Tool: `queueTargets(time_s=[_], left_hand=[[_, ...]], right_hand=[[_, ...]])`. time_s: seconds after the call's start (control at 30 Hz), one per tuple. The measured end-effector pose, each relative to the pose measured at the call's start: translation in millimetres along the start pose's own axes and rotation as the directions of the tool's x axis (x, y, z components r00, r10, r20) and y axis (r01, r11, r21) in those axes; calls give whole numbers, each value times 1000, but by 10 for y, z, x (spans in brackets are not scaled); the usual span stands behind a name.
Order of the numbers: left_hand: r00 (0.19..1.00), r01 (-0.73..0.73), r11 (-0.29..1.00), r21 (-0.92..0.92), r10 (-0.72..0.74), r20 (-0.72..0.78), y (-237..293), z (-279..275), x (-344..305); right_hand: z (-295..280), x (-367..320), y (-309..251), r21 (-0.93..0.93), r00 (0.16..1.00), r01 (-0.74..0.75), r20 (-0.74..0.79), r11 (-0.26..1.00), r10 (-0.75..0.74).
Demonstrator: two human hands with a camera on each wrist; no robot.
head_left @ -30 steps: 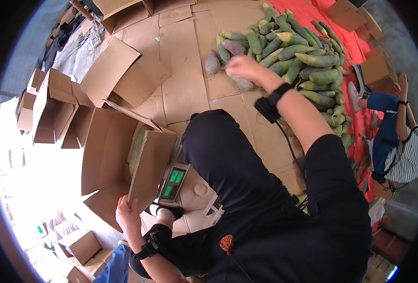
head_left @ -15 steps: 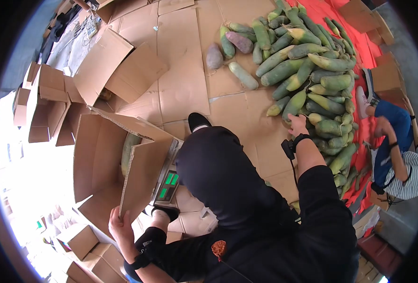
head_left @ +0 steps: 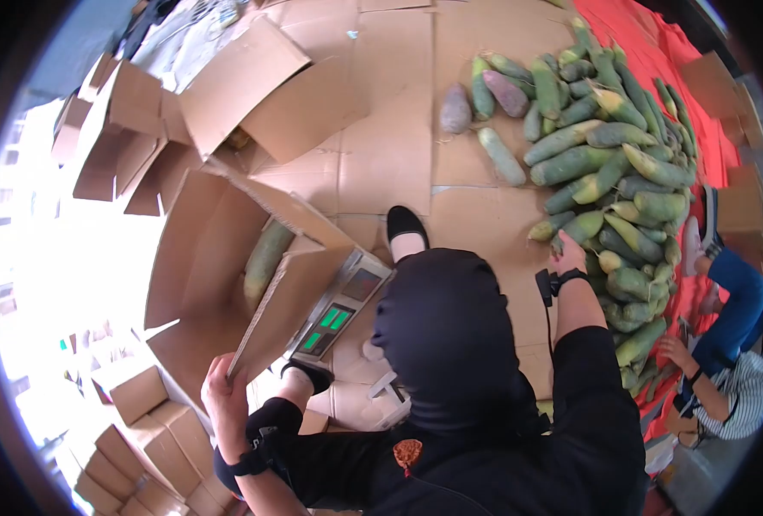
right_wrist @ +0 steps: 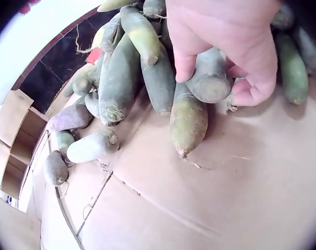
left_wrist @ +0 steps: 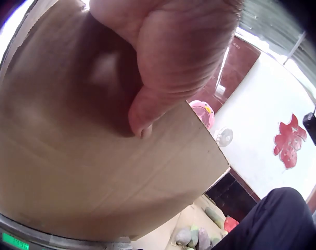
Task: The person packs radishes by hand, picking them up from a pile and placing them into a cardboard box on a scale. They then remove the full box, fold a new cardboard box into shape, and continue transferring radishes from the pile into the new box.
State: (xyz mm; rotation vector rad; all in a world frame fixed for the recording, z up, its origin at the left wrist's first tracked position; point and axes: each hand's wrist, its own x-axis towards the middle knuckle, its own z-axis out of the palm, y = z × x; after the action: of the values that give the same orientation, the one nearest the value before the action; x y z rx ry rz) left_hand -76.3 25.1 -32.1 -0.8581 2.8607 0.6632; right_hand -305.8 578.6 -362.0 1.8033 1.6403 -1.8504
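My left hand [head_left: 224, 402] grips the upright flap [head_left: 291, 297] of an open cardboard box. In the left wrist view the thumb [left_wrist: 145, 112] lies flat on the cardboard, while the other fingers are hidden behind it. The box stands on a scale [head_left: 326, 322] with lit green digits, and a long green radish [head_left: 266, 258] lies inside. My right hand [head_left: 572, 258] is at the near left edge of a heap of green radishes [head_left: 631, 181]. Its thumb and fingers curl round the blunt end of one green radish [right_wrist: 211, 86]; a yellowish-tipped radish [right_wrist: 189, 125] lies just beneath.
A pale radish [head_left: 502, 156] and purplish radishes [head_left: 455, 109] lie apart at the heap's far left. More cardboard boxes [head_left: 252, 86] stand at the left. Another person [head_left: 726, 370] sits beyond the heap, by a red sheet [head_left: 648, 52].
My right hand has come from the loose radishes at the far side back toward me, to the heap's near left edge, and now grips a radish there. My left hand stays on the flap.
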Motion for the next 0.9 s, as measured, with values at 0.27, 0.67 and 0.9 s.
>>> queueTargets(time_s=[0.27,0.67,0.9], left_hand=[[999,48,997,53,-48,6,-9,-59,-3],[1000,19,999,40,-19,-3,-65,-79,-92],[1000,0,998,65,-1,2,-77,-85,-109]], right_hand=[[20,-264,154,-40,929,-56,365,998,67],[744,-2283,-595,-161,462,338,887,927,-15],[1289,-3952,-1174,94,-38,748,994,657,-98]])
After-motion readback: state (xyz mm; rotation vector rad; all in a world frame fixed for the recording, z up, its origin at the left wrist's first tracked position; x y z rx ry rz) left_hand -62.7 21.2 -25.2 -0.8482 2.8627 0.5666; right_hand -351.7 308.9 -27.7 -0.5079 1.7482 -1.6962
